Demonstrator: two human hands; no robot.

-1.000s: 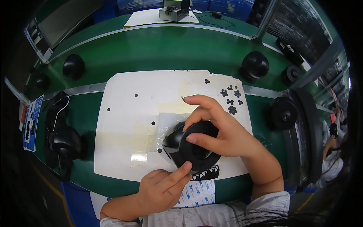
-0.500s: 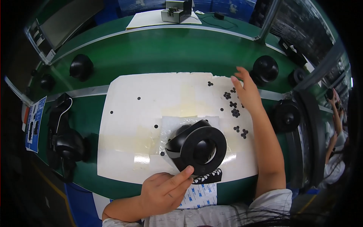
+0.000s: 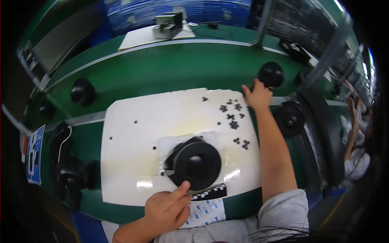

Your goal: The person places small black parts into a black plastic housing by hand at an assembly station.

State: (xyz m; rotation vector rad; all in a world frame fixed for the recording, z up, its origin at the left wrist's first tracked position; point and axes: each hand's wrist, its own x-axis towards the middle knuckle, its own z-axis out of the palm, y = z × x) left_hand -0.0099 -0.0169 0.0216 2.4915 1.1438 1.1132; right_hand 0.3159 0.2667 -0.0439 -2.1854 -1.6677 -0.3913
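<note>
Left hand (image 3: 167,208), grip unclear, touched a flat black ring (image 3: 213,168); right hand (image 3: 260,97) splayed beside the far green tabletop's (image 3: 170,67) black dome (image 3: 271,73).

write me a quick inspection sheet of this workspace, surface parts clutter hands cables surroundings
surface: white board with a ragged far edge and yellowish patches, on a green bench
parts: black ringed part over a pale pad; small black discs, mostly grouped at the board's right
clutter: black strip with white marks at the near edge, overlapping a printed sheet
hands: left hand, fingertip at the ring's near rim; right hand, fingers spread beside a black dome, contact unclear
cables: white cable at left
surroundings: metal box beyond; another person's sleeve at right
</note>
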